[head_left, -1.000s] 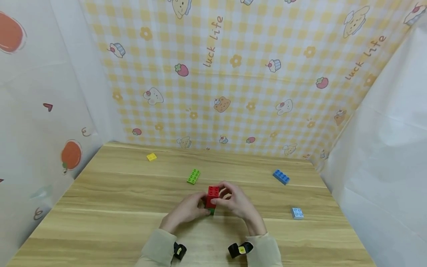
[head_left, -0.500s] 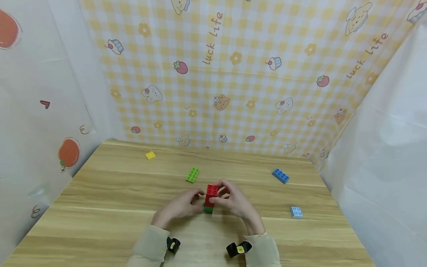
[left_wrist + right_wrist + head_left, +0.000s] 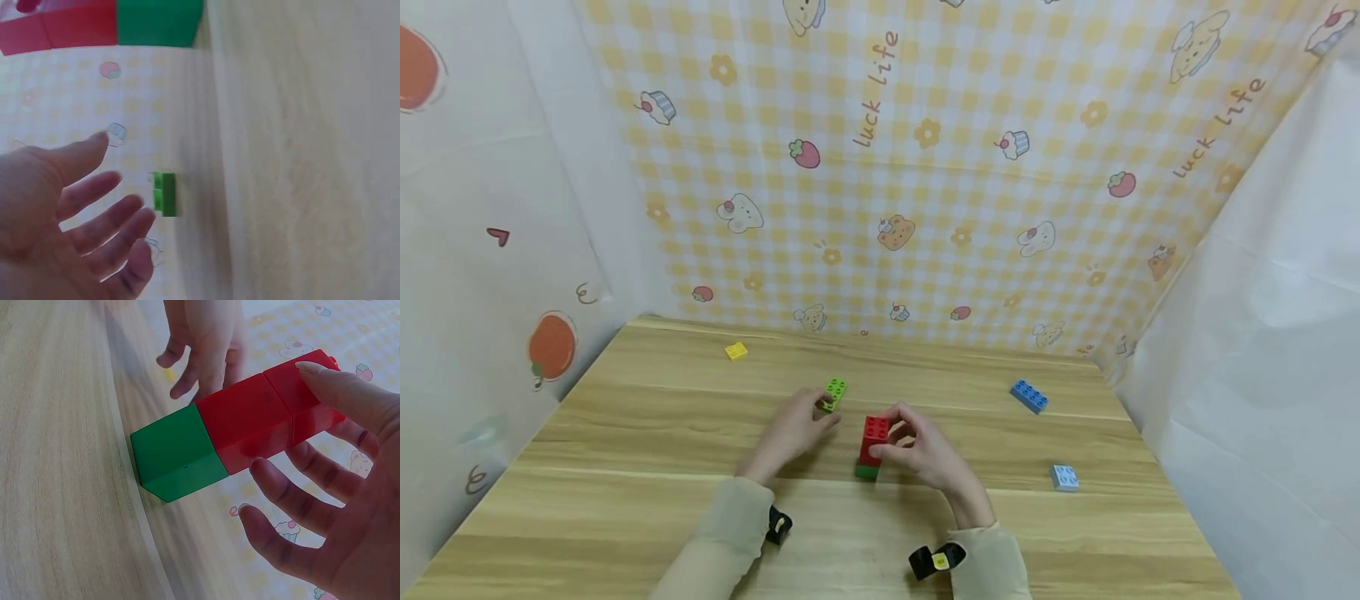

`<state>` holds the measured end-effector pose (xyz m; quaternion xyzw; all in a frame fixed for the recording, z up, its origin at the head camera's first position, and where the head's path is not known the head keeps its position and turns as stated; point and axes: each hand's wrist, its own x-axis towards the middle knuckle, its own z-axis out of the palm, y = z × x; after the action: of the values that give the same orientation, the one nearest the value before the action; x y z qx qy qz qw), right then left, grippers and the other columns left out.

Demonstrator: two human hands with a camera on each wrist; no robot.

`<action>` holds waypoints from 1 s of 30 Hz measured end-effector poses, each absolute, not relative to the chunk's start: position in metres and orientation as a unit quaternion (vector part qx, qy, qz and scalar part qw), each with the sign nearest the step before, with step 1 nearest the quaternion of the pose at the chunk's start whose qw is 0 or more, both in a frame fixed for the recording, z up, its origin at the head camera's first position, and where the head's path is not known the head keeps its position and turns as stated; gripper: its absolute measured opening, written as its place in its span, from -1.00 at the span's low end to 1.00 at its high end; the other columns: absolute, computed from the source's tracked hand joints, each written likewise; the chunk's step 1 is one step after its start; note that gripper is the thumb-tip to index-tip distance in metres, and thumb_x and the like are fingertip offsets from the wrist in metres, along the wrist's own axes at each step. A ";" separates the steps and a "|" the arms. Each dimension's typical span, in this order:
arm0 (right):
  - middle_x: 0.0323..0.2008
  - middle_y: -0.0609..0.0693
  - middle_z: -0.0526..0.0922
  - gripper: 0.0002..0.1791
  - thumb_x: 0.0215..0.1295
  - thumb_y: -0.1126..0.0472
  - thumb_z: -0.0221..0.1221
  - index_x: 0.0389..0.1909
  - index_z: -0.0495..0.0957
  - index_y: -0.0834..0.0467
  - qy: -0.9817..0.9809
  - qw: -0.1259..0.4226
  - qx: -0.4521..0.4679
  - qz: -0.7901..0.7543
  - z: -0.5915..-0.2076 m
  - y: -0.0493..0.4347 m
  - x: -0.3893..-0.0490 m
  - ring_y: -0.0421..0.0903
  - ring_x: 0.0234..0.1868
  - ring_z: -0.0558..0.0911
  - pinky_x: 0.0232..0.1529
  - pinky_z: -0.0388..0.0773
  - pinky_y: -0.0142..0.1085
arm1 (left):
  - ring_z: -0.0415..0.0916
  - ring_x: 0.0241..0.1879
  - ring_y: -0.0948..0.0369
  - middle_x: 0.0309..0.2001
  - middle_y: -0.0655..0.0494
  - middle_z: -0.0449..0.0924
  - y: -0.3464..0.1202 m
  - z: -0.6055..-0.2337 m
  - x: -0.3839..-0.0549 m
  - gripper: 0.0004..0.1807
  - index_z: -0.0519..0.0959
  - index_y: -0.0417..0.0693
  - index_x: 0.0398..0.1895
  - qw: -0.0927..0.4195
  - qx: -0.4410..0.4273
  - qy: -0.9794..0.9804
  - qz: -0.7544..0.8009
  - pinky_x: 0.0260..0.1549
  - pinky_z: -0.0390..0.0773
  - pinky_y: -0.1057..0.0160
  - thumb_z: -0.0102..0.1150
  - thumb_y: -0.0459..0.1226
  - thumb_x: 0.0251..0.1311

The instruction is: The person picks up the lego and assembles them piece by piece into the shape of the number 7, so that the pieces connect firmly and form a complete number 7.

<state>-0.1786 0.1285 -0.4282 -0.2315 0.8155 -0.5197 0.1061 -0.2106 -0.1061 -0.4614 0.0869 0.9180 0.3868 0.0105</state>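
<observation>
A small tower stands on the wooden table: a dark green brick (image 3: 867, 472) at the bottom with red bricks (image 3: 872, 450) above it. In the right wrist view, two red bricks (image 3: 244, 425) are stacked on the green brick (image 3: 178, 453). My right hand (image 3: 931, 454) holds the top red brick (image 3: 312, 403), thumb on one side and fingers on the other. My left hand (image 3: 793, 432) reaches beside a light green studded brick (image 3: 836, 392). In the left wrist view its fingers are spread and loosely bent, with that brick (image 3: 165, 195) just past the fingertips.
At the back left lies a small yellow brick (image 3: 736, 351). On the right are a blue brick (image 3: 1029, 397) and a pale blue brick (image 3: 1064, 477). A checked cloth (image 3: 925, 183) hangs behind the table, and white sheets (image 3: 1262, 333) bound the sides.
My left hand has let go of the tower's base and moved away and forward to the light green brick. My right hand stays on the red brick.
</observation>
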 end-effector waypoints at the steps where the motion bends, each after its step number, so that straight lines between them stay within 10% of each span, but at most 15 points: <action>1: -0.13 -0.01 0.58 -0.69 0.23 0.24 0.34 -0.05 0.50 0.09 0.816 0.106 -0.231 -0.519 -0.433 0.130 -0.181 0.01 -0.13 0.54 -0.25 0.48 -0.22 | 0.52 -0.21 0.11 -0.09 -0.07 0.55 -0.106 -0.462 -0.213 -0.63 0.56 -0.20 0.05 0.002 0.083 0.921 0.381 -0.24 0.55 0.09 0.29 -0.19 0.25; 30: -0.13 -0.06 0.58 -0.69 0.23 0.17 0.35 -0.07 0.49 0.02 0.806 0.103 -0.244 -0.530 -0.443 0.133 -0.186 -0.04 -0.15 0.57 -0.25 0.51 -0.20 | 0.42 -0.11 -0.06 -0.10 -0.18 0.44 -0.091 -0.467 -0.257 -0.42 0.46 -0.22 0.02 0.045 0.007 0.953 0.299 -0.17 0.47 -0.09 0.38 0.00 0.12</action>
<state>-0.1858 0.1330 -0.4434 -0.2440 0.8056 -0.5299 0.1032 -0.2569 -0.0910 -0.4674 0.0072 0.9533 0.2985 0.0452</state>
